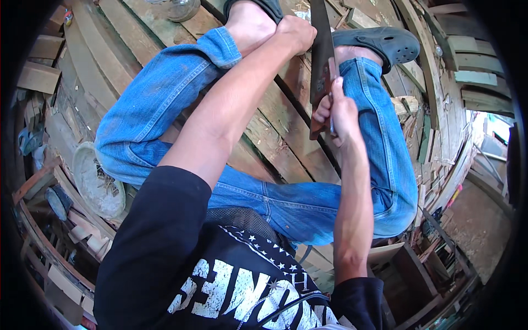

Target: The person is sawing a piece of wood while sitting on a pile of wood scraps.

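I squat on rough wooden planks (275, 126) in blue jeans and dark clogs (385, 44). A long dark, rusty blade (320, 49) stands upright between my feet. My left hand (297, 32) is closed in a fist against the blade's upper part, beside my left ankle. Lower down, my right hand (336, 113) grips the blade's brown lower end. A thin grey metal piece (332, 69) sticks up from that hand along the blade; what it is I cannot tell.
Curved wooden boards run all around me. A pale round basket-like object (96, 181) lies at my left knee. Scrap wood blocks (38, 77) pile up on the left. Another person's light shoe (181, 8) shows at the top. A wooden box (407, 269) sits lower right.
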A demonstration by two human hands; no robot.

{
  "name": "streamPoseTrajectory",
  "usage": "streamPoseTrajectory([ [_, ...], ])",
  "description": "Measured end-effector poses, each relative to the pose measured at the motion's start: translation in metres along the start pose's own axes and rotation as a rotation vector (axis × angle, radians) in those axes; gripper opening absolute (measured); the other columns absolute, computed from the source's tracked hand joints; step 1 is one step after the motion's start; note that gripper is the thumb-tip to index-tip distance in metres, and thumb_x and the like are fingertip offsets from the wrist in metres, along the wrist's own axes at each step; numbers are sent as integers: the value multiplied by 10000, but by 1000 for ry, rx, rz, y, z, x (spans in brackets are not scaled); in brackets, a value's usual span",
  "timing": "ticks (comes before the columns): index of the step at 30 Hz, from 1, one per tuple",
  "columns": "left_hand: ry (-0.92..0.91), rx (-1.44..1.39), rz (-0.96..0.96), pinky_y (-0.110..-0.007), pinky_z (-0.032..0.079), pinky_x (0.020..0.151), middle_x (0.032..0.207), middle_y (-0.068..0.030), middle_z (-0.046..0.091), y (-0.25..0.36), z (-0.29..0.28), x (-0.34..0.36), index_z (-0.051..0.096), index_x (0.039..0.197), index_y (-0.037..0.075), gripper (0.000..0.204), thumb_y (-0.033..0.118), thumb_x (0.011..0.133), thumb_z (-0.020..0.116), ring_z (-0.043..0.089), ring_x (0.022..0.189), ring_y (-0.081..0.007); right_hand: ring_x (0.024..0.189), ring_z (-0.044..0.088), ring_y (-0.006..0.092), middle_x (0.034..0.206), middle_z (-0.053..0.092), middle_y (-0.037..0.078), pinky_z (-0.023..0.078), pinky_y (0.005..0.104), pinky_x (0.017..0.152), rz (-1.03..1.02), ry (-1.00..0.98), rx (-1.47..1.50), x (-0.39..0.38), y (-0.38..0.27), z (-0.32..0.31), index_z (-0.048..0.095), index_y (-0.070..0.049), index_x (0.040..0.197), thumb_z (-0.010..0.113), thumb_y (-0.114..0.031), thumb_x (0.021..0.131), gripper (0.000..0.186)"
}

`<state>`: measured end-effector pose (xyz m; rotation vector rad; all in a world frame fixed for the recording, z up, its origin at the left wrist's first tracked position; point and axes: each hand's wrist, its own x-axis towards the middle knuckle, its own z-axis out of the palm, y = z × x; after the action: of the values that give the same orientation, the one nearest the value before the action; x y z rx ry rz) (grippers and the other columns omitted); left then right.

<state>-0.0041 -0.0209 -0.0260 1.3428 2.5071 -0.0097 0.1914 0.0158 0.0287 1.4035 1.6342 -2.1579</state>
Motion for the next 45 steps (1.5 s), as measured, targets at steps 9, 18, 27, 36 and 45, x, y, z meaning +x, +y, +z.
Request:
streamPoseTrajectory([
  [9, -12, -33, 0, -385, 552, 760, 966, -109, 704, -1, -3, 1, 724, 905, 98, 193, 119, 723, 664, 678, 933, -258, 475, 383, 119, 528, 348, -6, 345, 268, 459, -90, -9, -123, -6, 26, 2, 344, -123, 557, 393, -608, 937, 618],
  [18, -4, -12, 18, -391, 550, 774, 963, -127, 701, 4, -5, 2, 723, 902, 92, 180, 130, 754, 627, 674, 933, -283, 466, 382, 124, 527, 361, -2, 335, 274, 449, -68, 35, -124, -25, 29, 1, 370, -114, 558, 400, -597, 941, 617],
  [27, -16, -30, 26, -399, 554, 760, 958, -133, 699, 0, -1, 4, 713, 884, 68, 186, 107, 719, 637, 674, 921, -295, 468, 357, 99, 529, 340, -21, 310, 256, 445, -2, 25, 15, -74, 56, -5, 375, -108, 558, 415, -593, 937, 616],
  [36, -40, 56, 18, -396, 551, 766, 960, -149, 696, -4, -4, 4, 706, 895, 49, 210, 99, 710, 620, 674, 922, -293, 453, 362, 100, 505, 372, -7, 301, 270, 428, 27, 59, -142, -97, 72, -11, 380, -108, 537, 364, -571, 965, 630],
  [45, -104, 76, 20, -376, 550, 658, 817, -88, 710, -15, 11, 23, 735, 795, 140, 120, 178, 684, 705, 695, 797, -242, 451, 343, 92, 512, 350, -19, 294, 260, 432, 27, 28, -59, -109, 79, 1, 347, -122, 546, 357, -545, 976, 603],
])
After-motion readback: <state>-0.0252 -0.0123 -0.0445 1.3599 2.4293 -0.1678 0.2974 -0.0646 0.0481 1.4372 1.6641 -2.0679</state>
